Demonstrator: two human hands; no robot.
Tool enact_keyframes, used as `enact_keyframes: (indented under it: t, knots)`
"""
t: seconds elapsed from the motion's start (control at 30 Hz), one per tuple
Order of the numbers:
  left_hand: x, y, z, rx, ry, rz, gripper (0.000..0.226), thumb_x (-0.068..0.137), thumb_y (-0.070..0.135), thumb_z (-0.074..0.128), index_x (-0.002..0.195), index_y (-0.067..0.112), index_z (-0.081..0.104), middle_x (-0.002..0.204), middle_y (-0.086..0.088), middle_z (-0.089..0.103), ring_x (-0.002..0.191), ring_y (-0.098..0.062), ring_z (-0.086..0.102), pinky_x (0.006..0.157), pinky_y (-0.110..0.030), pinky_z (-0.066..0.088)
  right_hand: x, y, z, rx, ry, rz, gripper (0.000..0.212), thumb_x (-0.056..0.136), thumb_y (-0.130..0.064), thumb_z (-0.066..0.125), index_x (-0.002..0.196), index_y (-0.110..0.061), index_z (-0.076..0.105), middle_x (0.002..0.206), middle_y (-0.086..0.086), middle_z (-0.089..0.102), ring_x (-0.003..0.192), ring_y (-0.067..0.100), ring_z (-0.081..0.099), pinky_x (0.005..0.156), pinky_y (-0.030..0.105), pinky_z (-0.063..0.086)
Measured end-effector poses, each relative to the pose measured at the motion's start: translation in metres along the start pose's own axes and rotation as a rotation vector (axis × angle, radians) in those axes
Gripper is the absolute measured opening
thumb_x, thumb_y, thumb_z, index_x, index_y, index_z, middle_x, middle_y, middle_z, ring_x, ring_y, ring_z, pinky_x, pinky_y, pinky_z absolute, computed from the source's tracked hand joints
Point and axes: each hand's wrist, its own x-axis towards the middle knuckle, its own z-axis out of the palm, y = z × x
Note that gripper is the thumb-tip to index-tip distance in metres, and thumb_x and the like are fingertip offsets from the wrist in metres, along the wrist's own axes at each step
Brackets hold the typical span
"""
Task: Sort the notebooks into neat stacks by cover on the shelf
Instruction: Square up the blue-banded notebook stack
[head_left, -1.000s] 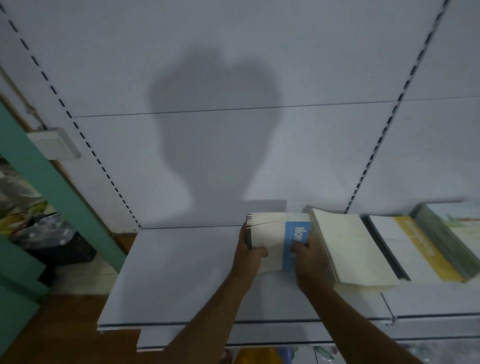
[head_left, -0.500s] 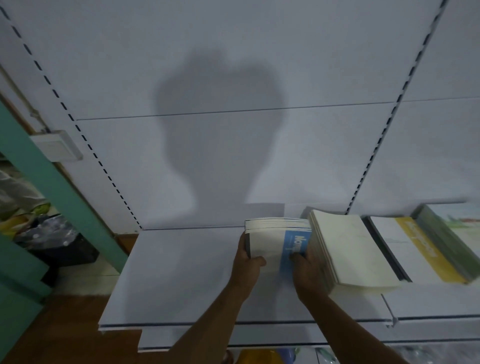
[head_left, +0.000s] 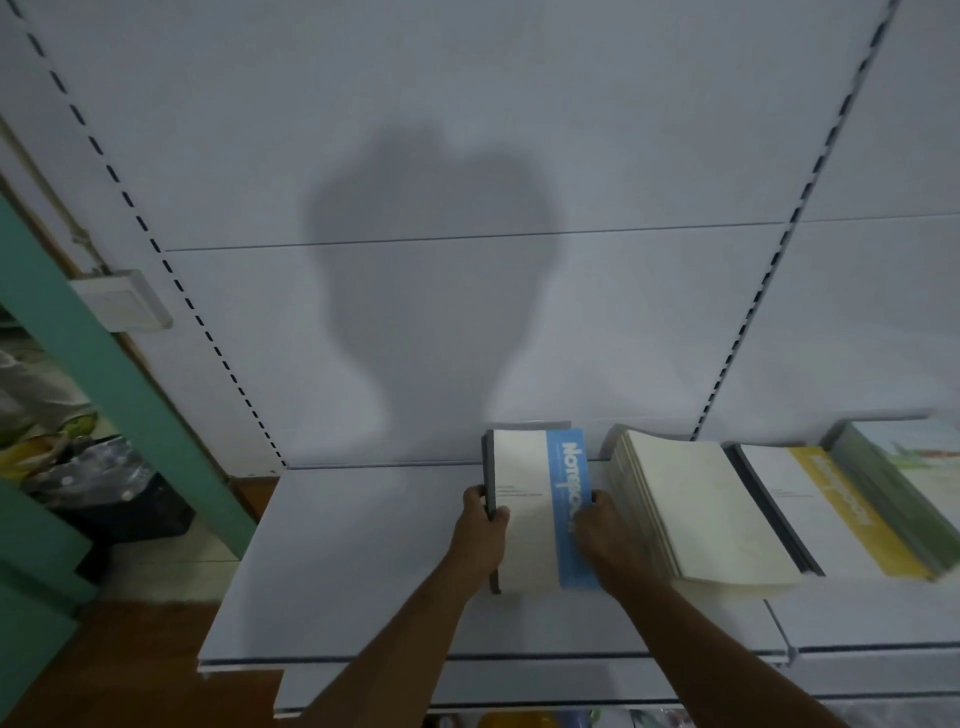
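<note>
4 stacks sitting on shelf (head_left: 363, 545) | left hand (head_left: 480, 535), right hand (head_left: 602, 535) both gripping blue-striped white notebook stack (head_left: 535, 509), lower centre

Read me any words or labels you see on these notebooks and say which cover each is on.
"Notebook": white letters on the blue band of the blue-banded notebook stack.
Small grey lines on its white part: too small to read.
Yellow-banded notebook: lettering too blurred to read.
Cream stack: no text visible.

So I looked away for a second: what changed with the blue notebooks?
The blue-banded stack, tilted up a second ago, now lies flat on the shelf. Left hand and right hand still grip its sides. The other stacks to its right have not moved.
</note>
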Motion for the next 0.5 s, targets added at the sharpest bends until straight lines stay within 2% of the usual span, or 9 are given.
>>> enact_keyframes:
  t: [0.1, 0.2, 0.37, 0.43, 0.47, 0.5]
  knots:
    - [0.000, -0.013, 0.006, 0.131, 0.028, -0.050, 0.038, 0.098, 0.022, 0.051, 0.130, 0.002, 0.045, 0.122, -0.015, 0.059, 0.104, -0.024, 0.058, 0.083, -0.026, 0.048, 0.007, 0.010, 0.005, -0.133, 0.021, 0.119, 0.028, 0.092, -0.009, 0.043, 0.115, 0.001, 0.055, 0.112, 0.020, 0.061, 0.098, 0.034, 0.060, 0.075, 0.032, 0.048]
    - [0.000, -0.020, 0.011, 0.192, 0.077, -0.032, 0.035, 0.098, 0.024, 0.051, 0.123, 0.001, 0.052, 0.118, -0.015, 0.061, 0.104, -0.024, 0.059, 0.089, -0.031, 0.051, 0.006, 0.010, 0.006, -0.241, -0.011, 0.157, 0.030, 0.091, -0.007, 0.043, 0.115, 0.005, 0.056, 0.117, 0.023, 0.057, 0.109, 0.036, 0.056, 0.076, 0.028, 0.040]
    - [0.007, -0.013, 0.003, 0.344, 0.126, 0.035, 0.022, 0.096, 0.022, 0.052, 0.110, 0.006, 0.060, 0.109, -0.008, 0.064, 0.101, -0.023, 0.061, 0.085, -0.026, 0.048, 0.014, 0.008, 0.001, -0.189, 0.007, 0.095, 0.025, 0.086, -0.003, 0.048, 0.103, 0.002, 0.066, 0.104, 0.020, 0.068, 0.090, 0.032, 0.065, 0.070, 0.032, 0.051]
    - [0.008, -0.011, 0.002, 0.417, 0.119, 0.048, 0.013, 0.095, 0.018, 0.051, 0.085, 0.014, 0.057, 0.097, -0.008, 0.064, 0.090, -0.021, 0.061, 0.080, -0.029, 0.051, 0.013, 0.005, 0.000, -0.214, 0.004, 0.094, 0.024, 0.087, -0.006, 0.051, 0.107, 0.000, 0.063, 0.107, 0.018, 0.066, 0.088, 0.028, 0.063, 0.066, 0.030, 0.048]
    - [0.010, -0.011, 0.002, 0.445, 0.104, 0.045, 0.015, 0.094, 0.020, 0.051, 0.081, 0.014, 0.053, 0.096, -0.008, 0.063, 0.087, -0.021, 0.060, 0.078, -0.030, 0.052, 0.010, 0.002, 0.001, -0.242, 0.004, 0.102, 0.027, 0.086, -0.011, 0.054, 0.111, -0.002, 0.060, 0.110, 0.017, 0.064, 0.089, 0.028, 0.062, 0.067, 0.029, 0.046]
    - [0.011, -0.011, 0.003, 0.459, 0.069, 0.033, 0.015, 0.094, 0.023, 0.051, 0.087, 0.011, 0.053, 0.100, -0.010, 0.063, 0.090, -0.022, 0.061, 0.077, -0.030, 0.050, 0.009, 0.000, 0.002, -0.292, 0.003, 0.105, 0.032, 0.086, -0.016, 0.056, 0.115, -0.003, 0.056, 0.114, 0.017, 0.061, 0.094, 0.030, 0.061, 0.070, 0.030, 0.047]
